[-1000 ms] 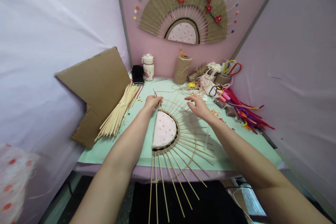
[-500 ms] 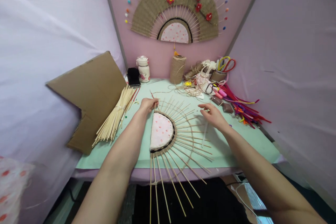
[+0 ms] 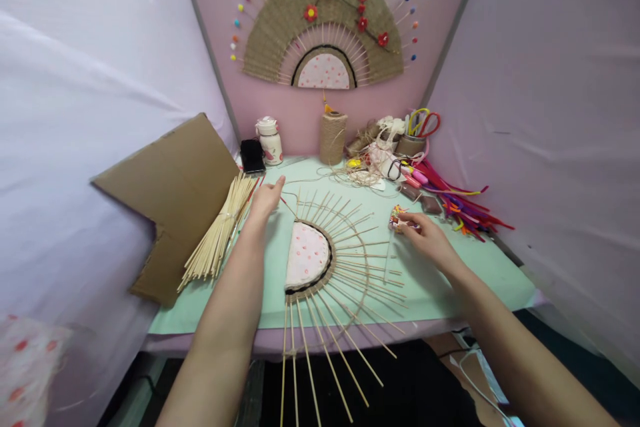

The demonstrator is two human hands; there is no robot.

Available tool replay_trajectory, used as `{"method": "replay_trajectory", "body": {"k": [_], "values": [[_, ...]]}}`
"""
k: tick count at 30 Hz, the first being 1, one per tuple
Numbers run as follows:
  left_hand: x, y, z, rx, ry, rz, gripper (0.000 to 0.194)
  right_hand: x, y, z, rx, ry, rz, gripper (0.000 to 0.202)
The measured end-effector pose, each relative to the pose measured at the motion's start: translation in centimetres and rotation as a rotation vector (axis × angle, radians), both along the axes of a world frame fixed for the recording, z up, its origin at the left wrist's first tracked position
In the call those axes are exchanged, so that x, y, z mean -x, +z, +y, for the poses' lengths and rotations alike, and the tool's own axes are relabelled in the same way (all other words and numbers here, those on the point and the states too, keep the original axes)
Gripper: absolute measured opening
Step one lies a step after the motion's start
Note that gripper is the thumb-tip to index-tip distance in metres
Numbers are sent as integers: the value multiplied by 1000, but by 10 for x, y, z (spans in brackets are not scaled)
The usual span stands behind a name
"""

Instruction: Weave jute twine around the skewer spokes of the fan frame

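Note:
A half-round fan frame (image 3: 309,255) lies on the green table, its dotted pink centre edged by a black braid and thin sticks spreading to the right and toward me. A loop of twine crosses the sticks. My left hand (image 3: 269,197) hovers beyond the frame's upper left, its thumb raised; whether it holds anything is hidden. My right hand (image 3: 420,232) is closed on a small multicoloured bundle (image 3: 397,219) just right of the stick tips. A thin clear strip hangs or lies below that bundle.
Bundled sticks (image 3: 220,227) and cardboard (image 3: 173,180) are at the left. A phone (image 3: 253,156), bottle (image 3: 270,140) and twine roll (image 3: 333,139) stand at the back. Fuzzy stems (image 3: 460,200) lie right. A finished fan (image 3: 320,33) hangs on the wall.
My left hand has moved up and left, off the frame's top corner. My right hand has shifted right and slightly down, and now holds the colourful bundle. The view has tilted up slightly.

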State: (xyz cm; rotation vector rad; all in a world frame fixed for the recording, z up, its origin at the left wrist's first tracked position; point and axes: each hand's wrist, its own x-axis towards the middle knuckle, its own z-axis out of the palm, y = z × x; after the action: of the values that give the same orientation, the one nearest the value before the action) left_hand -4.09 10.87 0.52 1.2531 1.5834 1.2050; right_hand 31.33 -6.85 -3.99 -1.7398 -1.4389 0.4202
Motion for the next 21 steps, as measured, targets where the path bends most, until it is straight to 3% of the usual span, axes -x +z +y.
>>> {"method": "replay_trajectory", "body": {"k": [1, 3, 5, 8, 12, 16, 18, 19, 21], "values": [[6, 2, -2, -108, 19, 148, 30, -1, 0, -4, -6, -10, -2, 33], [17, 5, -9, -199, 72, 216, 22, -4, -2, -13, -29, -37, -4, 34], [23, 3, -21, -275, 101, 223, 30, -6, -5, -20, -76, -67, -3, 34], [24, -3, -41, -155, 89, 9, 41, -9, -14, -27, -169, -103, -17, 32], [22, -7, -50, -135, -26, -255, 25, -10, -22, -32, -292, -158, -110, 25], [13, 13, -56, -158, -40, -284, 25, -8, -22, -35, -445, -245, -200, 20], [5, 31, -83, -144, -131, -203, 22, -6, -24, -36, -493, -278, -213, 19], [2, 41, -108, -190, -163, -156, 26, -6, -25, -36, -509, -289, -220, 18], [0, 56, -176, -443, -286, -46, 18, -6, -28, -36, -525, -300, -234, 16]]}}
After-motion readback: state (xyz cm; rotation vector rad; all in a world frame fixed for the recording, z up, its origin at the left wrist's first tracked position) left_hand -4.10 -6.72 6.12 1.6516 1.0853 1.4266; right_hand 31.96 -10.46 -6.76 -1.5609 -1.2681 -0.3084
